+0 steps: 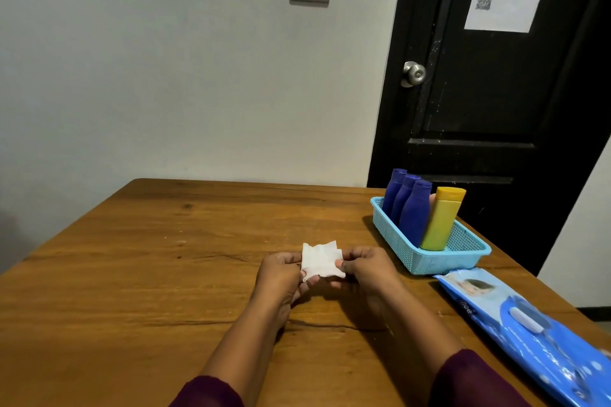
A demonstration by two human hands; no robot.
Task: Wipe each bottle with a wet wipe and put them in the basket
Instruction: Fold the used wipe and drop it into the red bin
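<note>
A: What is in the grip?

B: The left hand (281,277) and right hand (367,266) each pinch one side of a small folded white wet wipe (321,259), fingers closed on it just above the brown wooden surface (148,274).

A: And the bottles?

B: To the far right, a light blue mesh plastic basket (463,256) holds three dark blue plastic bottles (415,211) and one yellow plastic bottle (441,220), all upright and close together. Just near of the basket lies a blue wet-wipe pack (529,334).
</note>
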